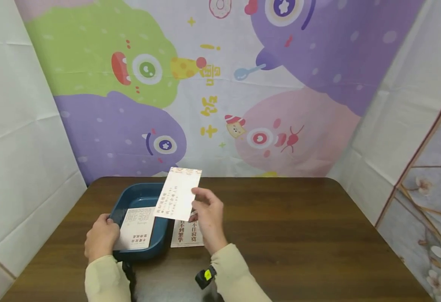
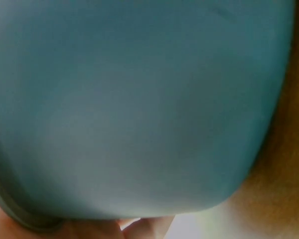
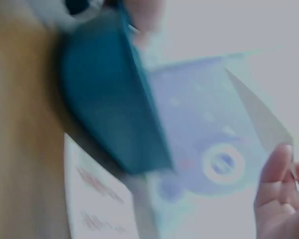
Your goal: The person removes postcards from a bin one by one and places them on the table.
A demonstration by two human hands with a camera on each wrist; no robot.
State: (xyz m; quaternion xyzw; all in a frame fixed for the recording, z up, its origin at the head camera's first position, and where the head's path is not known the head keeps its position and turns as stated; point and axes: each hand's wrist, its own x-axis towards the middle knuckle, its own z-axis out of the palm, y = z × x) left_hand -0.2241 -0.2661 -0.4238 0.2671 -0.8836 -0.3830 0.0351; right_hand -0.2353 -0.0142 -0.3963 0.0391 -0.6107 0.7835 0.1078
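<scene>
A dark blue-green tray (image 1: 164, 235) stands on the left of the table with a printed white card (image 1: 136, 228) lying in it. My left hand (image 1: 102, 238) grips the tray's left rim; in the left wrist view the tray's outer wall (image 2: 139, 109) fills most of the picture. My right hand (image 1: 210, 218) pinches another printed card (image 1: 179, 191) by its right edge, tilted up above the tray's right side. In the right wrist view thumb and fingers hold that card (image 3: 261, 117) at its corner. Below it, a third card (image 1: 187, 237) lies on the table beside the tray, partly hidden.
The dark wooden table (image 1: 299, 235) extends to the right of the hands. A cartoon-printed cloth (image 1: 213, 155) hangs behind its far edge, and white cloth (image 1: 24, 126) hangs along the left. Floral panels (image 1: 431, 201) stand at the right.
</scene>
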